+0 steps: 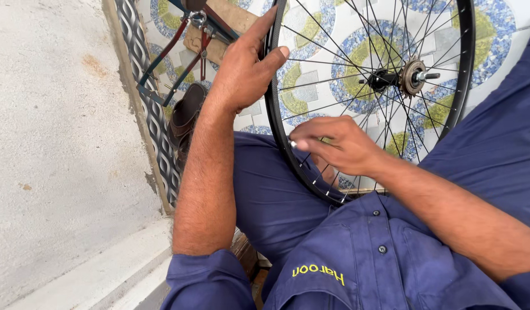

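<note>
- Black-rimmed, thin-spoked metal bicycle wheel [463,86] standing upright over the lap, hub and sprocket [404,76] facing the camera.
- Left hand [242,69] clamped on the rim's upper left edge, thumb across the inner face, evidently to steady the wheel against turning.
- Right hand [339,146] pinched narrow at the lower rim, fingertips closed on a small silvery piece [293,144], possibly a spoke nipple or small tool; too small to tell.
- Wheel resting low against the dark blue work trousers [271,195], within easy reach of both hands.
- Beneath: patterned floor of blue, yellow and white mosaic circles [357,57].
- Left: rough pale concrete wall [58,143], grey twisted-pattern border strip [153,115], a brown sandal [184,117], a red and blue metal stand [184,51].
</note>
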